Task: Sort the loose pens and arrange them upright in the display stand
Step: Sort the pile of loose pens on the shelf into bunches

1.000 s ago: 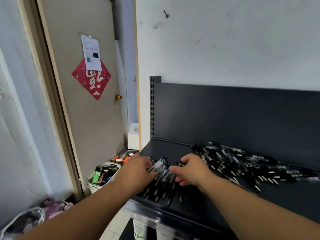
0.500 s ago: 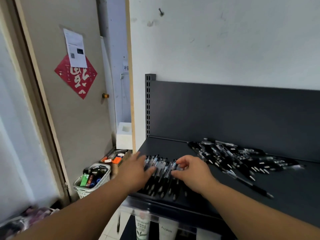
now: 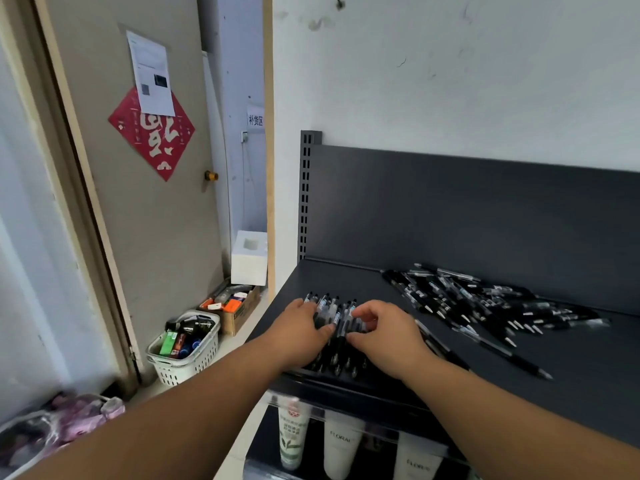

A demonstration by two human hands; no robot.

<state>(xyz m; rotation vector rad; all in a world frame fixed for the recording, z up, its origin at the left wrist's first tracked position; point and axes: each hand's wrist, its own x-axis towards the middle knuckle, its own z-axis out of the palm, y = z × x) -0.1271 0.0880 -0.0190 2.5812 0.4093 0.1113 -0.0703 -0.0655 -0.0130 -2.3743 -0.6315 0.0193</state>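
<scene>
Head view: a row of pens (image 3: 335,315), slim black-and-clear plastic barrels lying side by side, sits under and between both grips on the matte dark metal shelf (image 3: 346,280). The left hand (image 3: 299,329) keeps a fairly flat grip, fingers and thumb pressing the barrels; the right hand (image 3: 386,336) has a half-curled grip with fingertips on the pens, and I cannot tell whether it pinches one. Right of that grip and farther back sprawls a tangled heap of pens (image 3: 485,299).
</scene>
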